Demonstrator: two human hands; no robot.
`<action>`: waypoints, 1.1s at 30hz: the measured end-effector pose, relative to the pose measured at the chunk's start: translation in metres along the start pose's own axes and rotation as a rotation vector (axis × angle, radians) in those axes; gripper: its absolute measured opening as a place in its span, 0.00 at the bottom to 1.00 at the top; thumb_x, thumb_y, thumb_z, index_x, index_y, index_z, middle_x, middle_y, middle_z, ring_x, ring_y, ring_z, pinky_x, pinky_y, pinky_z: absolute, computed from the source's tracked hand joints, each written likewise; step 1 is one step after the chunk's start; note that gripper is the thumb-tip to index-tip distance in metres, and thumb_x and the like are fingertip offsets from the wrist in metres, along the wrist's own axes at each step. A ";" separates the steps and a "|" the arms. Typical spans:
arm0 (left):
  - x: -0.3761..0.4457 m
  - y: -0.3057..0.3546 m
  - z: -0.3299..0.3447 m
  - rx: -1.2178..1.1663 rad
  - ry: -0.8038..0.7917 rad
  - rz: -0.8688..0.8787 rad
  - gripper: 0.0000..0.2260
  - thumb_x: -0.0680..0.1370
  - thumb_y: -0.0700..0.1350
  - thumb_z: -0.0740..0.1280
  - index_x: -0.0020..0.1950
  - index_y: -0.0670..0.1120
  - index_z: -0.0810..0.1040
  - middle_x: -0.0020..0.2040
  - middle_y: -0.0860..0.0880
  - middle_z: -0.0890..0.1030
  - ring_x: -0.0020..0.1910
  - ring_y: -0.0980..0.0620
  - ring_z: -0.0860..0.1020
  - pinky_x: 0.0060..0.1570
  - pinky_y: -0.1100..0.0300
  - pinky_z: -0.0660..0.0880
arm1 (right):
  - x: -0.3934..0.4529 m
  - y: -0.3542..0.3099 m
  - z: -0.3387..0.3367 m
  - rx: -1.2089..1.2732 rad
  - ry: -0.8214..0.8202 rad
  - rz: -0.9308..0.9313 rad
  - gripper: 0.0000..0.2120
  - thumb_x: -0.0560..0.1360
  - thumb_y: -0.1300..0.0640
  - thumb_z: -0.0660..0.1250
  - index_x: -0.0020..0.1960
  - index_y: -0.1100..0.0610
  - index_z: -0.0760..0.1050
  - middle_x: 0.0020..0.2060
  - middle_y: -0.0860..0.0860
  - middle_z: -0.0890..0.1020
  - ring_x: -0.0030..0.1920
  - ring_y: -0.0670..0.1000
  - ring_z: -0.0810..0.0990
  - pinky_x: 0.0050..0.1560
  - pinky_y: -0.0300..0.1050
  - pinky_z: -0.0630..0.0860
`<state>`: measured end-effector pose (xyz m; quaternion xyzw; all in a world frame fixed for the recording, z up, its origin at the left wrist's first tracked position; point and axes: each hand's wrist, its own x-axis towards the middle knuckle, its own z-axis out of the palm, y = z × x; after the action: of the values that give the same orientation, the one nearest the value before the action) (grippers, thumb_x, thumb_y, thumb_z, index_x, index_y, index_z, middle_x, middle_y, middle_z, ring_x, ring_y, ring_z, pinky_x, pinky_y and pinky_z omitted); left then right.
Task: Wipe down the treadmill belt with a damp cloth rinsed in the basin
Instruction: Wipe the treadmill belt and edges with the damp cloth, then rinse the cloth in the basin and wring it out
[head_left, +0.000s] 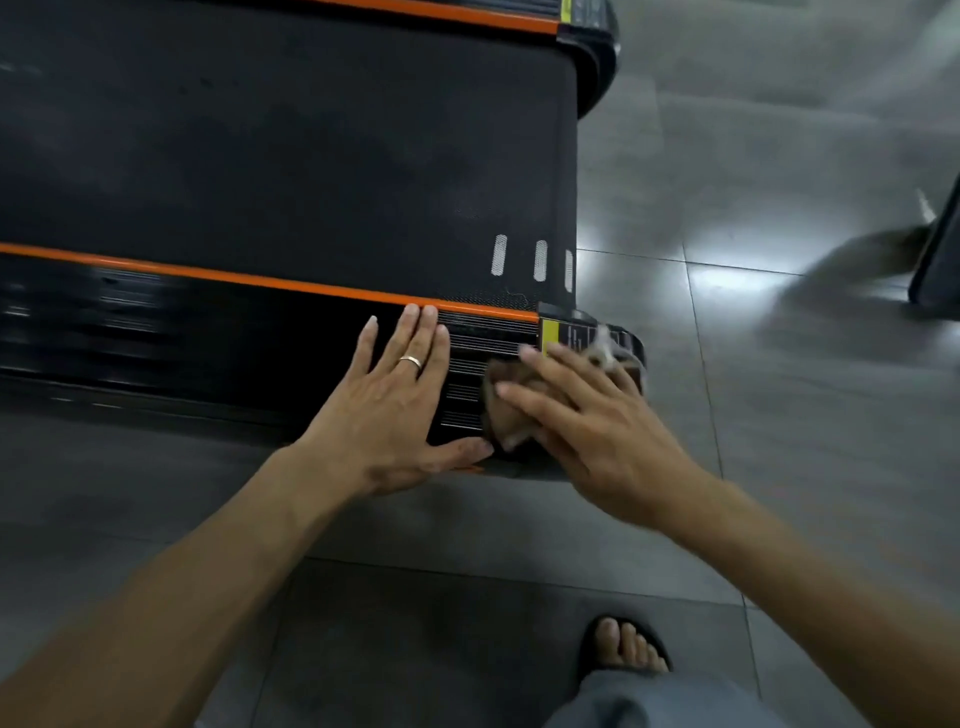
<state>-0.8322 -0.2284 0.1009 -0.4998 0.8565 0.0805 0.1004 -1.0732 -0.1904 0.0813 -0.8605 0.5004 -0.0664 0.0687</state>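
Note:
The black treadmill belt (291, 156) runs across the upper left, edged by orange stripes. My left hand (395, 410) lies flat with straight fingers on the ribbed black side rail (483, 338) near the belt's rear end. Just right of it, my right hand (587, 421) presses a crumpled brown cloth (506, 410) onto the same rail with fingers spread. The cloth shows under and left of the fingers, with a frayed bit (605, 345) sticking up beyond them. The right hand is blurred. No basin is in view.
Grey glossy floor tiles (753, 182) surround the treadmill. A dark object (940, 260) stands at the right edge. My sandalled foot (626, 644) is on the floor at the bottom, beside the rail. A yellow label (551, 332) marks the rail's end cap.

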 end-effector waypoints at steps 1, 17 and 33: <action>0.001 0.000 0.001 0.007 0.004 0.004 0.50 0.64 0.77 0.34 0.72 0.41 0.29 0.74 0.43 0.29 0.75 0.47 0.28 0.74 0.46 0.32 | -0.026 0.007 0.000 0.041 -0.004 -0.020 0.22 0.82 0.47 0.51 0.75 0.42 0.59 0.78 0.49 0.57 0.78 0.54 0.50 0.74 0.61 0.55; 0.001 -0.007 0.010 -0.056 0.046 -0.045 0.53 0.65 0.79 0.38 0.75 0.42 0.31 0.77 0.42 0.33 0.75 0.49 0.29 0.74 0.48 0.31 | 0.092 -0.008 -0.017 0.080 -0.119 0.084 0.23 0.82 0.48 0.55 0.76 0.46 0.57 0.76 0.51 0.60 0.76 0.54 0.56 0.75 0.61 0.52; -0.124 -0.076 -0.040 -1.048 0.610 -0.841 0.08 0.78 0.46 0.68 0.56 0.51 0.78 0.51 0.56 0.82 0.52 0.56 0.79 0.54 0.59 0.75 | 0.206 -0.158 -0.082 0.775 -0.400 -0.200 0.16 0.66 0.57 0.79 0.49 0.51 0.76 0.40 0.44 0.80 0.42 0.42 0.79 0.42 0.38 0.76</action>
<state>-0.7101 -0.1707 0.1682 -0.7686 0.4315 0.2911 -0.3719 -0.8527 -0.2969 0.2004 -0.8113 0.3298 -0.0876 0.4747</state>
